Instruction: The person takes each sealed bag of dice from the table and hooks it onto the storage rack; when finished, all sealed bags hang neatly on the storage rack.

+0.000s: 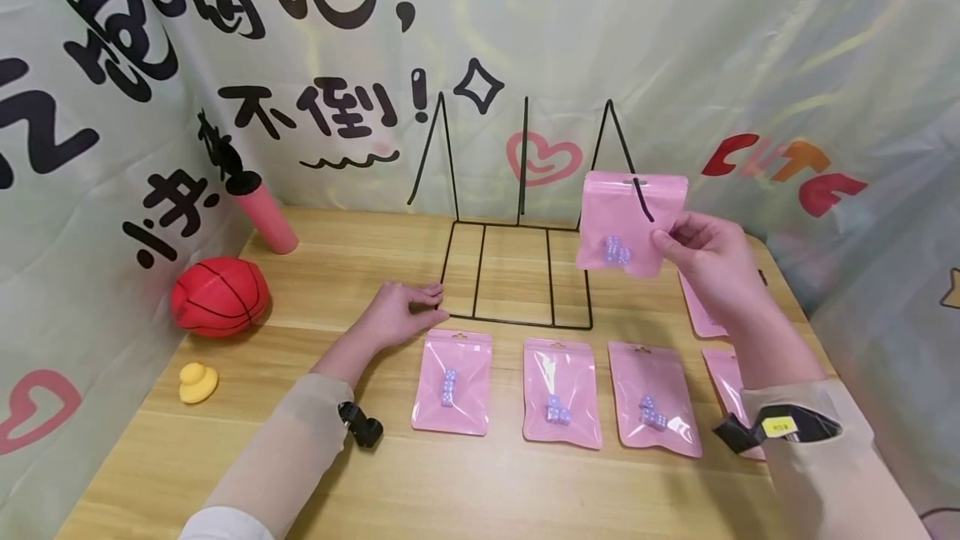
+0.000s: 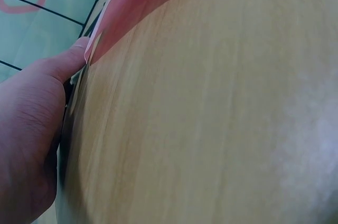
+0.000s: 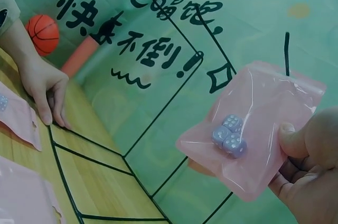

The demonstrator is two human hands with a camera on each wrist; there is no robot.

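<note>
My right hand (image 1: 708,261) pinches a pink zip pouch (image 1: 603,207) by its right edge, thumb in front. Through its clear front show purple dice (image 3: 229,135). The right prong of a black wire display rack (image 1: 517,323) passes through the pouch's hang hole, its tip sticking out in front. Down on the table, my left hand (image 1: 401,315) grips the rack's front left corner between thumb and fingers. The rack's other two prongs carry nothing. Nearest that hand lies another pink pouch (image 1: 431,407) with dice, just in front of the base.
More pink pouches lie flat along the front, among them a middle one (image 1: 540,365) and one further right (image 1: 630,373); others are partly behind my right arm. At left are a red basketball toy (image 1: 219,296), a yellow duck (image 1: 197,383) and a pink cylinder (image 1: 268,222). A printed curtain (image 1: 675,48) hangs behind.
</note>
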